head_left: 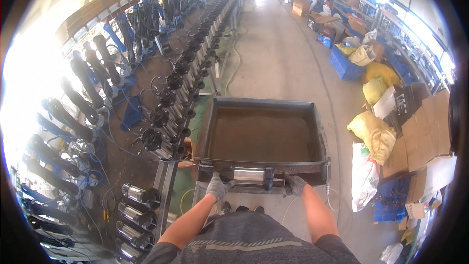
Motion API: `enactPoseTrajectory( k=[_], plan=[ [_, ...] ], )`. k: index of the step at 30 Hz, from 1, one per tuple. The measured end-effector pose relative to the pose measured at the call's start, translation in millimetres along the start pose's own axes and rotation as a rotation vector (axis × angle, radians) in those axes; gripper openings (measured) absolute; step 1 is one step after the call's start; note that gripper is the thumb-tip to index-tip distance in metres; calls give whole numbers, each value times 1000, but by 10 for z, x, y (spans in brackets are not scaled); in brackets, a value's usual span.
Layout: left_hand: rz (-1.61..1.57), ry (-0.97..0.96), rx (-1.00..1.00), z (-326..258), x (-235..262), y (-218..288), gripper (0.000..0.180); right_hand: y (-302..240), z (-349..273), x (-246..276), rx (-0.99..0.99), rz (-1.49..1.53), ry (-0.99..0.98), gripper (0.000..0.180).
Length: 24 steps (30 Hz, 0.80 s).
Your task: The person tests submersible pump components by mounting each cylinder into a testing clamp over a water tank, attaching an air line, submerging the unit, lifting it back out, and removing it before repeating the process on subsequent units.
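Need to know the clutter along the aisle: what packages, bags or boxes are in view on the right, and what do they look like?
Flattened cardboard boxes: far right, brown sheets.
Yellow sacks: right of the cart, bulging, soft.
White plastic bag: beside the cart's right corner, upright.
Blue crate: farther up the aisle, rectangular.
Brown cartons: far end, small.

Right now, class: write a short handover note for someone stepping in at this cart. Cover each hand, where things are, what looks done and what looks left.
Left hand: gloved, gripping the cart handle at its left end.
Right hand: gloved, gripping the same handle at its right end.
Cart tray: nothing in it, standing in the aisle beside the long bench.
Metal cylinders lie in a row on the bench to the left.
Done: cart brought alongside the bench.
Left: nothing is in the tray yet.
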State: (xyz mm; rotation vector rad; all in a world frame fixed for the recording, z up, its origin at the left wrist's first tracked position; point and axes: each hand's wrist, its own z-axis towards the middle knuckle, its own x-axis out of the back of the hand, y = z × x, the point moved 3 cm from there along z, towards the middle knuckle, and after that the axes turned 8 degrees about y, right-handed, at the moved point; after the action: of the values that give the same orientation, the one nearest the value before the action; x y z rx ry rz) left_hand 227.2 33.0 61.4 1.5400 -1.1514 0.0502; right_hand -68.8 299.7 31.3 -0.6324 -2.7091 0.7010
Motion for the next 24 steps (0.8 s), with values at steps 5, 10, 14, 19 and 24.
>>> enactPoseTrajectory(
  k=[5, 10, 14, 19, 24],
  plan=[
    [51, 31, -27, 45, -36, -61, 82, -134, -139, -37, 206, -197, 179, 68],
    [209, 18, -147, 222, -193, -384, 81, -231, -520, -42, 949, -668, 255, 52],
    [5, 45, -48, 318, -281, -541, 79, -187, -491, -33, 862, -638, 249, 41],
    [63, 39, -174, 232, -209, -411, 74, -50, -158, -142, 255, 79, 136, 39],
    [-215, 67, -74, 117, -112, -220, 70, 56, 94, -235, 175, 341, 118, 42]
  ],
)
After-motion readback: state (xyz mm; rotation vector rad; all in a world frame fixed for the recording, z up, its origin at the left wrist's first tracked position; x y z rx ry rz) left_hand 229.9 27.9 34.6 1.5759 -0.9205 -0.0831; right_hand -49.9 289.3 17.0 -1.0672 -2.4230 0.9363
